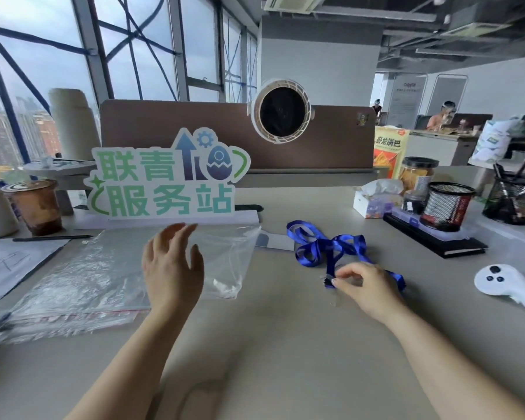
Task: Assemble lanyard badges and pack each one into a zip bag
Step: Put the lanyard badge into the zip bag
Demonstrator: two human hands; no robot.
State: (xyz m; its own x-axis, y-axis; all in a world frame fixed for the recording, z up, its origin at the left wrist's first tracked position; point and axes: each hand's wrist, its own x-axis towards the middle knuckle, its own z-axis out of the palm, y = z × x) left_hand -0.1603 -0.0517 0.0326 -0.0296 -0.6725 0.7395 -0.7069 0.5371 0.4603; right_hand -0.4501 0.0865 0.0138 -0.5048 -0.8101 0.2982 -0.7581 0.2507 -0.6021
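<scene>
R hand (367, 286) pinch on lanyard (325, 247)

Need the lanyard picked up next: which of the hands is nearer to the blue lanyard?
Right. The right hand pinches the blue lanyard at its clip end; the left hand is open by the clear zip bag, off to the lanyard's left.

A blue ribbon lanyard (322, 248) lies in loose, tangled loops, its black clip end pinched by the right hand (367, 286). Left of it, a crumpled clear plastic zip bag (228, 262) lies just beside a flat stack of clear red-sealed zip bags (73, 286).
</scene>
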